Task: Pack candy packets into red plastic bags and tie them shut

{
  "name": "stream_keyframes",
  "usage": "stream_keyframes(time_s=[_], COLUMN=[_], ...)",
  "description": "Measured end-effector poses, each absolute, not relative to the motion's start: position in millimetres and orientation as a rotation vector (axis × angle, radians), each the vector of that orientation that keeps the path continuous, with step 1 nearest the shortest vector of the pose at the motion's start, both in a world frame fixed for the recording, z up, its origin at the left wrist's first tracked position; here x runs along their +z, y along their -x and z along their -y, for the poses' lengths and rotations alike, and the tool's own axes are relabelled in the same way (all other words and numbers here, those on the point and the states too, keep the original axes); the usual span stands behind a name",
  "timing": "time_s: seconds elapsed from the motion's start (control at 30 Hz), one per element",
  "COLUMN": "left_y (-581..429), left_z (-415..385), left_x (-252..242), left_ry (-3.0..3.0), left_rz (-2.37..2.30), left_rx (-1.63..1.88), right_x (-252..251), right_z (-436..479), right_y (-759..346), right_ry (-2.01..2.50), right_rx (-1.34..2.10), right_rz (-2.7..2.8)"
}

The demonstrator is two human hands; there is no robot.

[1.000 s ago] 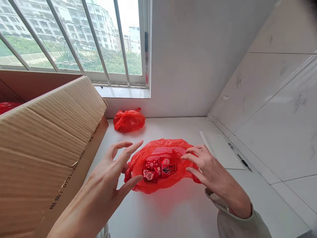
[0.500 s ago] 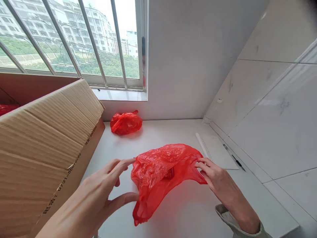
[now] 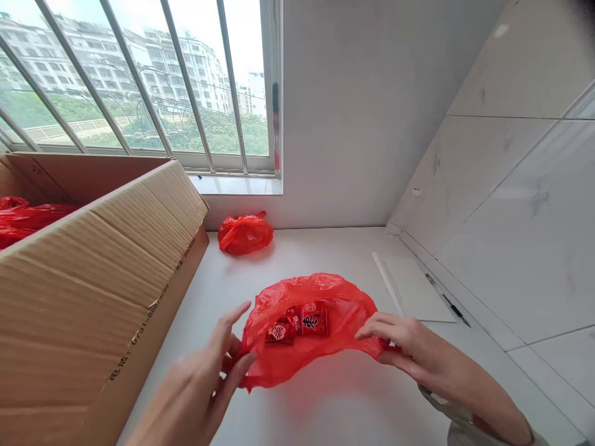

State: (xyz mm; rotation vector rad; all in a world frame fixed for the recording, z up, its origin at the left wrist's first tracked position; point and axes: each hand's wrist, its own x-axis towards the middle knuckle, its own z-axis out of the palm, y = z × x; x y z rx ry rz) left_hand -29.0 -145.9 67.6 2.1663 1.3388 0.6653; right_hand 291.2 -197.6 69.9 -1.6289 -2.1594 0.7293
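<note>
An open red plastic bag [image 3: 320, 347] lies on the white counter [image 3: 353, 409] in front of me. Inside it I see small red packets [image 3: 300, 323] with white and black print. My left hand [image 3: 209, 384] pinches the bag's left edge between thumb and fingers. My right hand [image 3: 400, 341] grips the bag's right edge, fingers closed on the plastic. Both hands hold the mouth of the bag spread apart.
A large cardboard box [image 3: 93, 279] stands at the left, with red bags [image 3: 23, 217] inside. A tied red bag [image 3: 245, 233] sits by the wall under the barred window [image 3: 139, 87]. A white notepad [image 3: 413, 285] and a pen [image 3: 449, 301] lie at the right near the tiled wall.
The bag was lifted and folded over half a second ago, hiding the packets. Now it lies open again with the packets showing, and both hands have closed on its edges.
</note>
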Motion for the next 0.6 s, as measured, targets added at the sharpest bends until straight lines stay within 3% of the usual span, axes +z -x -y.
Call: stream_keyframes(time_s=[0.1, 0.2, 0.3, 0.47, 0.6], left_y=[19, 2, -7, 20, 60], left_z=[105, 70, 58, 79, 100], left_x=[112, 160, 183, 157, 126], left_ry=[-1.854, -1.568, -1.372, -1.692, -1.801], left_rz=[-1.158, -1.065, -0.906, -1.057, -1.244], left_rx=[0.899, 1.187, 1.334, 0.998, 0.919], right_x=[96, 121, 130, 110, 98], right_z=[170, 130, 111, 139, 162], right_y=[-313, -333, -340, -338, -341], right_ry=[1.572, 1.522, 1.462, 1.468, 1.460], right_rx=[0.717, 0.550, 0.502, 0.787, 0.839], right_rz=[2.131, 1.765, 1.570, 1.741, 1.784])
